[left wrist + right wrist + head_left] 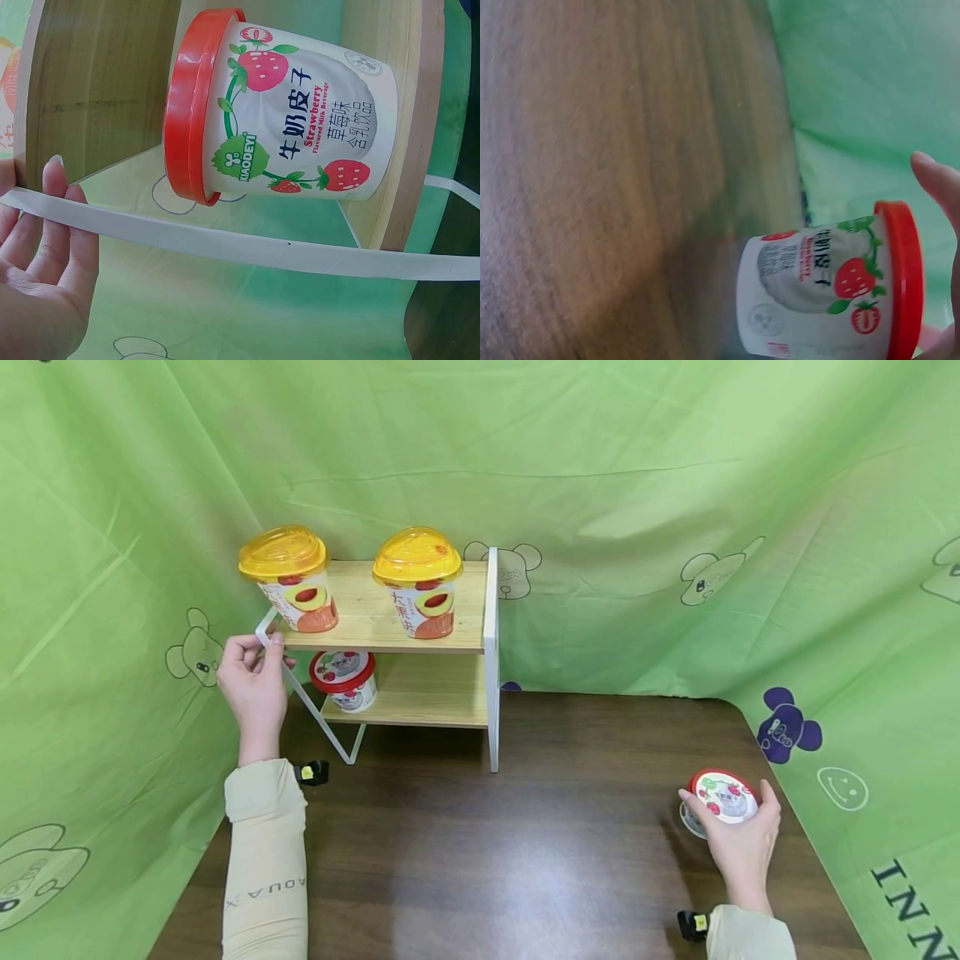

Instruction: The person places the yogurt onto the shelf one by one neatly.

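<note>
At the upper left corner of a small two-tier shelf [489, 635], my left hand [253, 681] holds the board's edge and white metal frame between thumb and fingers. In the left wrist view, fingertips [56, 176] show behind the frame bar. A strawberry milk tub with red lid [300, 112] stands on the lower board near this hand. On the table at the right, my right hand [742, 852] is spread around a second red-lidded strawberry tub [725, 796]. In the right wrist view, a fingertip [924, 159] stands apart from that tub's lid; the far fingers are mostly hidden.
Two fruit cups with domed yellow lids, a left cup [288, 581] and a right cup [418, 585], stand on the shelf's top board. A dark wooden table [480, 860] lies below. Green printed cloth [615, 527] hangs behind and along both sides.
</note>
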A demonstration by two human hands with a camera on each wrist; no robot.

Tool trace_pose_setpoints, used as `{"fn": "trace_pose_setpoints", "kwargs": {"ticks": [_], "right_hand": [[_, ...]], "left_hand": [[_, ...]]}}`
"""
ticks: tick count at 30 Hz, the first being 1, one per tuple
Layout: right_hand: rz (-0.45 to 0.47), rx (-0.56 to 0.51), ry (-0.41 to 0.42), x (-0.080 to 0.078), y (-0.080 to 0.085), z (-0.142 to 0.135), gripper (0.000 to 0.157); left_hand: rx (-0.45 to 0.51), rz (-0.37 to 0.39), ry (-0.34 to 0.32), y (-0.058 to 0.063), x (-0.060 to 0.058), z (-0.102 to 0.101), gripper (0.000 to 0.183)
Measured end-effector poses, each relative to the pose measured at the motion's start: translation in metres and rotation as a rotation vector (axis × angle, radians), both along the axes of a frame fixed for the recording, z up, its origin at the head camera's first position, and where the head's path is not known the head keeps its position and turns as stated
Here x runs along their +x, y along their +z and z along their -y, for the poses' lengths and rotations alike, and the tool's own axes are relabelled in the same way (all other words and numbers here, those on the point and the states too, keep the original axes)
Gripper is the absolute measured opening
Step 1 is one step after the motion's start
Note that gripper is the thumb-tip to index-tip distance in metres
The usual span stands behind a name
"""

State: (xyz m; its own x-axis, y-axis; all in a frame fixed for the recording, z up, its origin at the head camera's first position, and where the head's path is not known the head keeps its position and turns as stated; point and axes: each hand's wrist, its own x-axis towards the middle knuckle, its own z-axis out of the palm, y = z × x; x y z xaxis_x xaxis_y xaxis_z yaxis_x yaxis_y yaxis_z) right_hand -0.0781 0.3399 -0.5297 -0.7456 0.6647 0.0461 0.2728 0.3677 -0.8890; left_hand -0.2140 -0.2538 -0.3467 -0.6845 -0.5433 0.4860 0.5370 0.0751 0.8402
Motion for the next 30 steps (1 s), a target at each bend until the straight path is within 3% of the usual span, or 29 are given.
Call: {"fn": "trace_pose_setpoints", "kwargs": {"ticks": [15,30], "right_hand": [[-0.001,-0.056,-0.042,-0.002,-0.016,-0.004,0.127],[0.07,-0.096,-0.033,0.001,-0.017,-0.006,0.117]], "left_hand": [[0.0,0.004,0.005,0.0,0.001,-0.001,0.008],[-0.003,0.009,0.008,0.001,0.001,-0.001,0.007]]}}
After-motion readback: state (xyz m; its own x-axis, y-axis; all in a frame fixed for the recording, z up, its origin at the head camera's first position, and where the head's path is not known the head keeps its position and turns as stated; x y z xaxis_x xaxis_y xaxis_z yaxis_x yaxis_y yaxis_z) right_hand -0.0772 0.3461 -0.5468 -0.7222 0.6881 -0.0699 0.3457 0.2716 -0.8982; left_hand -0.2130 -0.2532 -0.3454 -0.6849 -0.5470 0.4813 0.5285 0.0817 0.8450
